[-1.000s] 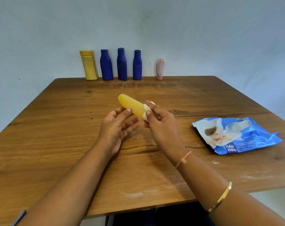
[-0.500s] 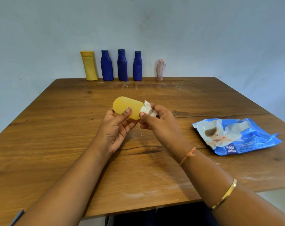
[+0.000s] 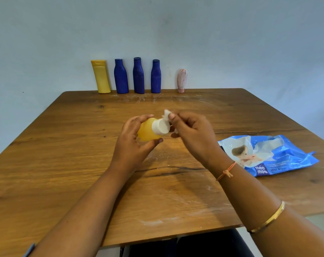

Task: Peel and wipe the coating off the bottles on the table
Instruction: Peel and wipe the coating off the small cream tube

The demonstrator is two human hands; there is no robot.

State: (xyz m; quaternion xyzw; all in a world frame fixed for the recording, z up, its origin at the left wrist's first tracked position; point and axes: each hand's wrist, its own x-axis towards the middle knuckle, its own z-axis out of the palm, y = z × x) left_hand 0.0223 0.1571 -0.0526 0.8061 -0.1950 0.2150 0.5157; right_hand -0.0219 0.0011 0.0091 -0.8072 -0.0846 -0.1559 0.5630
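The left hand (image 3: pixel 133 143) has its grip curled round a small yellow bottle (image 3: pixel 147 134), held in the air over the middle of the table (image 3: pixel 55 164). The palm and fingers hide the bottle's base and far side, so only the near flank and the white cap (image 3: pixel 160 126) show. The cap points toward the right hand (image 3: pixel 193 134). That hand's grip pinches a scrap of white wipe (image 3: pixel 166 113) against the cap's rim. Most of the wipe is buried behind the fingers; one corner pokes up above them and a shred shows below.

Both forearms run out of the bottom of the view. A thread bracelet (image 3: pixel 226 171) and a gold bangle (image 3: pixel 266 217) sit on the right one. What lies under the near table edge is too dark to make out.

Along the far edge, against the wall (image 3: pixel 231 43), stand a tall yellow bottle (image 3: pixel 101 76), a left blue bottle (image 3: pixel 121 76), a middle blue bottle (image 3: pixel 138 76), a right blue bottle (image 3: pixel 155 76) and a small pink bottle (image 3: pixel 182 80) with a streaked surface too small to read.

A blue pack of wet wipes (image 3: pixel 268 154) lies flat near the right edge, well apart from the hands. Pale smears mark the wood. A broad stretch of wood separates the hands from the back row, and another reaches to the left edge, where the view cuts off the table's near corner.
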